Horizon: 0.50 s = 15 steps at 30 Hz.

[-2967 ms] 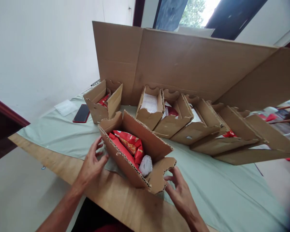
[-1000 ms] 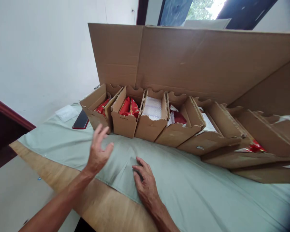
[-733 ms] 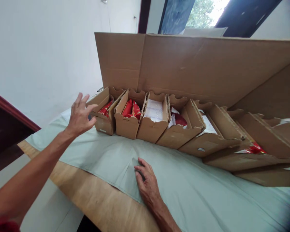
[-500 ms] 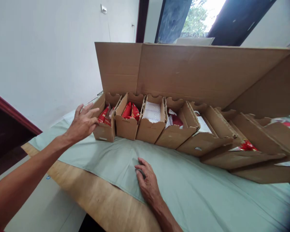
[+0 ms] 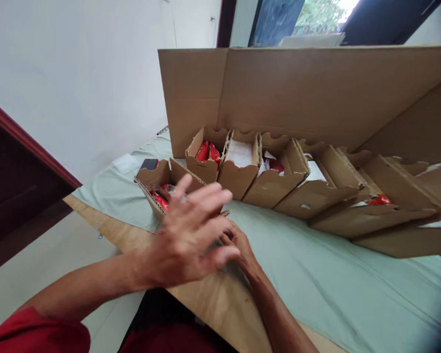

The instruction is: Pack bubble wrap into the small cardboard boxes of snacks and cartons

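Note:
My left hand [image 5: 193, 230] is open with its fingers spread, slightly blurred, in front of a cardboard bin [image 5: 185, 172]. That bin stands turned at the near left, close to the table edge. Red packets [image 5: 159, 200] and some clear wrapping lie inside it. My right hand [image 5: 240, 245] is low beside the bin's near right end, its fingers bent. The left hand covers part of those fingers, so whether they grip the bin is hidden. In the row behind, the nearest cardboard bin [image 5: 202, 169] holds red packets [image 5: 208, 152].
More cardboard bins [image 5: 282, 193] run to the right, holding bubble wrap [image 5: 238, 153], white and red items. A tall cardboard panel [image 5: 290, 93] stands behind them. A dark flat object [image 5: 149, 164] and white paper [image 5: 125, 163] lie left on the green cloth [image 5: 297, 264]. The wooden table edge [image 5: 220, 304] is nearest me.
The leftmost bin has come out of the row toward me and turned. My left hand has moved right and down across its front. My right hand is now beside it. The view has tilted down.

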Each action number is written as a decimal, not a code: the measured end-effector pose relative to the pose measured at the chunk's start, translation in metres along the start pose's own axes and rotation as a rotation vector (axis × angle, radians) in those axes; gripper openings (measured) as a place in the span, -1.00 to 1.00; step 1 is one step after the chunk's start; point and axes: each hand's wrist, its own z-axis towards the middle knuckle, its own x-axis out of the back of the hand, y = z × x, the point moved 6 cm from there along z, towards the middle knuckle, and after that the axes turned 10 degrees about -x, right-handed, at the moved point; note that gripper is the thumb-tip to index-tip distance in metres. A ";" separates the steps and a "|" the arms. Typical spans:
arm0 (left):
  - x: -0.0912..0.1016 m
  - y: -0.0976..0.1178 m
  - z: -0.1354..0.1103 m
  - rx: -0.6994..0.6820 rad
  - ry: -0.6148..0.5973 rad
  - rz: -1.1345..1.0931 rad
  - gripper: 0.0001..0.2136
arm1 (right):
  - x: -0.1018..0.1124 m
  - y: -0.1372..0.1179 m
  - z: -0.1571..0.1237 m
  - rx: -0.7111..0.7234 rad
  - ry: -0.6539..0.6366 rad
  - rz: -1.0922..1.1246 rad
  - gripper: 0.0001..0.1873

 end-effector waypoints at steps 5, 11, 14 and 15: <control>0.079 -0.102 -0.044 0.317 0.596 0.040 -0.63 | 0.020 -0.018 -0.023 -0.059 -0.030 -0.108 -0.66; 0.031 -0.216 -0.104 0.837 0.550 -0.558 -0.31 | -0.010 -0.059 -0.064 -0.095 -0.052 -0.072 -0.40; 0.015 -0.206 -0.119 0.832 0.625 -0.635 -0.34 | -0.031 -0.063 -0.075 -0.066 -0.017 -0.001 -0.33; 0.014 -0.198 -0.122 0.821 0.668 -0.618 -0.37 | -0.034 -0.061 -0.077 -0.053 0.005 0.017 -0.32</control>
